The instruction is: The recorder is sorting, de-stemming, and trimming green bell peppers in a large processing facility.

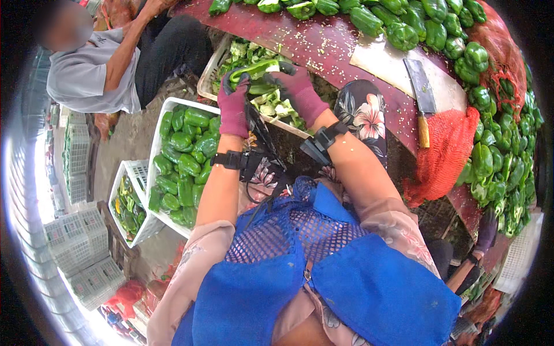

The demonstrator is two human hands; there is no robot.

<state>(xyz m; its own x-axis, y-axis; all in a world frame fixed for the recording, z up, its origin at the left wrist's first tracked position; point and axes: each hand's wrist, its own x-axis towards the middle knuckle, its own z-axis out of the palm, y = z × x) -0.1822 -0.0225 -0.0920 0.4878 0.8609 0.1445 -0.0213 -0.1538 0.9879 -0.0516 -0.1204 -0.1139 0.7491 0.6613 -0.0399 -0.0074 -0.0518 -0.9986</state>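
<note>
A green bell pepper (254, 70), cut open with pale flesh showing, is held above a white crate (206, 86) of cut pepper pieces (277, 108). My left hand (235, 106), in a purple glove with black fingers, is closed on the pepper's left end. The matching gloved right hand (300, 95) is closed at its right end; its fingertips are partly hidden. Beyond the right knee, a cleaver (420, 86) with a wooden handle lies on a pale board (375, 60), apart from both hands.
A white crate (154, 147) of whole peppers stands left, beside another crate (140, 226) of darker peppers. Peppers (404, 36) are heaped along the seed-strewn dark-red table (323, 49). A red mesh bag (443, 154) hangs over its edge. Another person (95, 78) sits at upper left.
</note>
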